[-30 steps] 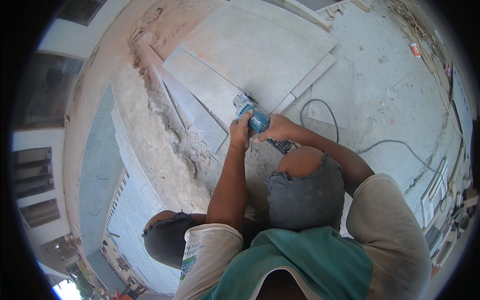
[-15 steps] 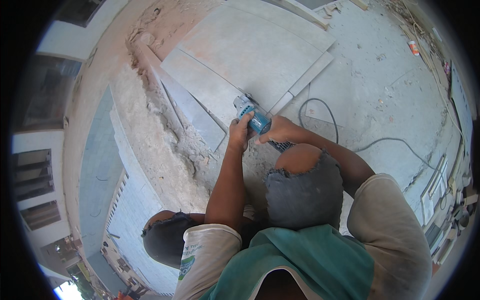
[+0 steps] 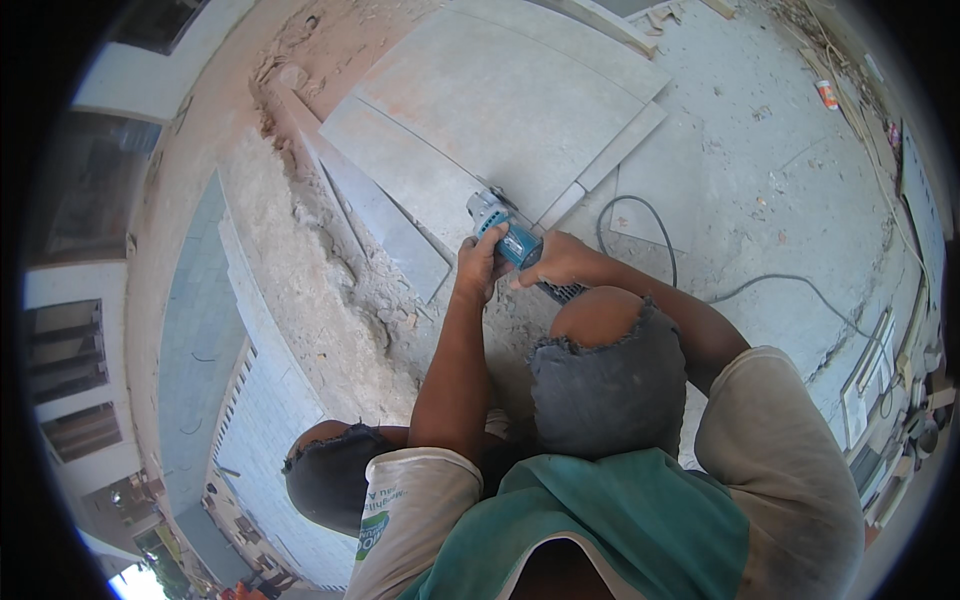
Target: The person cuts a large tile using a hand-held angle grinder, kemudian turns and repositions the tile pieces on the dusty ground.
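A teal angle grinder with a grey metal head lies across the near edge of a large pale tile. My left hand is closed around the left side of its body, thumb on top. At the rear end, my right hand grips the tool, its fingers partly hidden behind the housing. The grinder's head rests at a long cut or joint line in the tile. Its disc is mostly hidden from this angle. A dark cord loops out to the right of my right hand.
Narrow tile strips lie left of the large tile, beside a broken concrete edge. Another flat tile is on the dusty floor to the right. An orange-and-white cup sits far right, near scattered debris. My bent knee is close below my hands.
Almost nothing differs. Both hands keep the same hold on the grinder, and the tile strips at left appear only very slightly shifted in the picture.
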### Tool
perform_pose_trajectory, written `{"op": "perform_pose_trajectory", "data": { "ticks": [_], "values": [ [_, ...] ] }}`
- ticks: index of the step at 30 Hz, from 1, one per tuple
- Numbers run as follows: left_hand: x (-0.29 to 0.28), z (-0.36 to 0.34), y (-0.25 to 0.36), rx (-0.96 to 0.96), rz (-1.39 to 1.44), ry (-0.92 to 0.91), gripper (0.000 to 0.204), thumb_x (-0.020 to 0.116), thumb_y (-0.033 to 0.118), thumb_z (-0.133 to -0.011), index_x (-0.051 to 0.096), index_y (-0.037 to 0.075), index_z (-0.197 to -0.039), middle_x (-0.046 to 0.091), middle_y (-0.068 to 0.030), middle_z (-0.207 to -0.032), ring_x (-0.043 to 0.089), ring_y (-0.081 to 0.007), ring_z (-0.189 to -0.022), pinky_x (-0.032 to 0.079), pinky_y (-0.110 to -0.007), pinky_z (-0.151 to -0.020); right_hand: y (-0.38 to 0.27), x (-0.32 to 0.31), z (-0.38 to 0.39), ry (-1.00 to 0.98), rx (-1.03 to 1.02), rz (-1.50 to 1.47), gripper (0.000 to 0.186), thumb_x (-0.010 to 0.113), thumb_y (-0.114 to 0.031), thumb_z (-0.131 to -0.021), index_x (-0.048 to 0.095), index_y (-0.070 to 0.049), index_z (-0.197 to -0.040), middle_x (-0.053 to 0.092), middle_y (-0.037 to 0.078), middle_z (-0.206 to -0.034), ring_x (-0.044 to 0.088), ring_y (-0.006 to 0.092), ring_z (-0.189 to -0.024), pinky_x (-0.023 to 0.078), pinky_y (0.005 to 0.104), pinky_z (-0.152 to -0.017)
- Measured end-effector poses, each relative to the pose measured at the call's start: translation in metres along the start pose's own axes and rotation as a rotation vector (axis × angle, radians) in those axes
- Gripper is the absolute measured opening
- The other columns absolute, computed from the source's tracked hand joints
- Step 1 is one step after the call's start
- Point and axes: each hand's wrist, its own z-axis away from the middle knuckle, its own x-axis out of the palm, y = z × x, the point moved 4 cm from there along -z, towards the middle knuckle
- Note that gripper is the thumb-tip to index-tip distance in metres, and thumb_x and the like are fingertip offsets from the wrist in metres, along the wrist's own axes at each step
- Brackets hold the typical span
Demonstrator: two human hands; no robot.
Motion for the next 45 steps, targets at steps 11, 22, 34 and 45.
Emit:
{"op": "perform_pose_trajectory", "data": {
  "ticks": [11,22,34,45],
  "values": [
    [0.005,0.005,-0.004,-0.012,0.009,-0.046,0.079,0.078,0.039,-0.073,0.041,-0.008,-0.125,0.061,-0.0145,-0.105,0.063,-0.0216,-0.087,0.054,-0.036,-0.074,-0.001,-0.003,0.017,-0.042,0.009,-0.054,0.051,0.086,-0.038,-0.062,0.068,0.000,-0.091,0.068,0.016,-0.087,0.066,0.0272,-0.081,0.049,0.0365,-0.075],
    [0.004,0.003,-0.005,-0.032,-0.023,-0.046,0.077,0.078,0.039,-0.073,0.043,-0.008,-0.123,0.062,-0.0133,-0.101,0.063,-0.0209,-0.084,0.054,-0.035,-0.072,0.003,-0.002,0.016,-0.041,0.007,-0.047,0.050,0.086,-0.039,-0.061,0.068,0.000,-0.088,0.068,0.017,-0.085,0.065,0.0270,-0.078,0.049,0.0363,-0.073],
    [0.009,0.013,0.001,-0.047,-0.085,-0.099,0.073,0.078,0.041,-0.073,0.049,-0.006,-0.119,0.062,-0.0128,-0.100,0.063,-0.0211,-0.082,0.055,-0.035,-0.072,0.010,0.001,0.020,-0.035,0.000,-0.098,0.046,0.086,-0.037,-0.062,0.068,-0.002,-0.086,0.068,0.014,-0.082,0.065,0.0246,-0.077,0.048,0.0353,-0.071],
    [0.009,0.014,0.002,-0.054,-0.096,-0.092,0.073,0.078,0.041,-0.073,0.048,-0.007,-0.121,0.062,-0.0131,-0.099,0.063,-0.0216,-0.082,0.055,-0.036,-0.074,0.016,0.004,0.019,-0.043,0.008,-0.113,0.043,0.086,-0.034,-0.064,0.068,-0.001,-0.087,0.067,0.012,-0.080,0.064,0.0235,-0.075,0.047,0.0347,-0.070]
  ]
}}
